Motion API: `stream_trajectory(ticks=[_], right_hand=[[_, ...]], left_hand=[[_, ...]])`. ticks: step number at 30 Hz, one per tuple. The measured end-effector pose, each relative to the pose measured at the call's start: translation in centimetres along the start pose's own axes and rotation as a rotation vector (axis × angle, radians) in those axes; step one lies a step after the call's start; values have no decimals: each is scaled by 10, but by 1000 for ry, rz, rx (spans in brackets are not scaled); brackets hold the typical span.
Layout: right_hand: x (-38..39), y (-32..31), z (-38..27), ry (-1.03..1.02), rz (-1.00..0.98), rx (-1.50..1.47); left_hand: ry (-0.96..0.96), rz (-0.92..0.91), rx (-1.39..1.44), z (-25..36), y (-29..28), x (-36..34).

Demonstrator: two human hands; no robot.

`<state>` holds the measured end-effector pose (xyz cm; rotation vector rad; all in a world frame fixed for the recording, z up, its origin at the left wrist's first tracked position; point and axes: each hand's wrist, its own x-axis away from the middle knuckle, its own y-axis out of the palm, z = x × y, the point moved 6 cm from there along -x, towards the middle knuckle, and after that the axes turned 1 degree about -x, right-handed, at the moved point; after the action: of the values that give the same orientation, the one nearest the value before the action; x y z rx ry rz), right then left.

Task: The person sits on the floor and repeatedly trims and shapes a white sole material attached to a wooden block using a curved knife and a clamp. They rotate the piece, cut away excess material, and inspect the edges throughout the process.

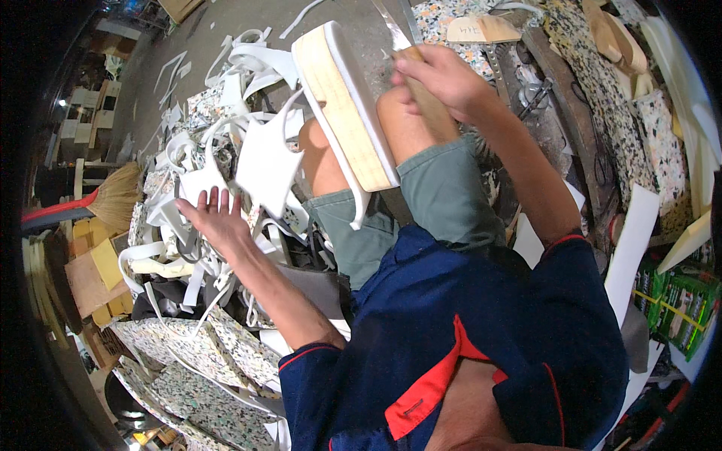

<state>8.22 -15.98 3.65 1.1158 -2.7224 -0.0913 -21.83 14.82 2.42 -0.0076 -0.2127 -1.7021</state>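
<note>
My right hand (432, 83) is closed round a knife (395, 26) with a brown handle, its blade pointing up; the lower part is blurred. Beside it, a long wooden block (342, 105) edged with white foam rests across my knees, a narrow white strip (357, 210) hanging along its left side. My left hand (214, 222) is open, palm up and fingers spread, over a heap of curled white foam offcuts (195, 173). A larger white foam piece (267, 158) lies between that hand and the block.
Speckled foam sheets (180, 376) lie at lower left and upper right. A straw broom (116, 199) with a red handle is on the left. Long white strips (632, 233), a curved dark board (579, 120) and a green package (669, 308) are on the right. Grey floor (188, 52) shows at the top.
</note>
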Motion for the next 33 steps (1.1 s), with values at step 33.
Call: stream_trajectory(ticks=[33], right_hand=[[85, -52, 39, -387, -89, 746]], left_hand=[[737, -529, -892, 6, 137, 89]])
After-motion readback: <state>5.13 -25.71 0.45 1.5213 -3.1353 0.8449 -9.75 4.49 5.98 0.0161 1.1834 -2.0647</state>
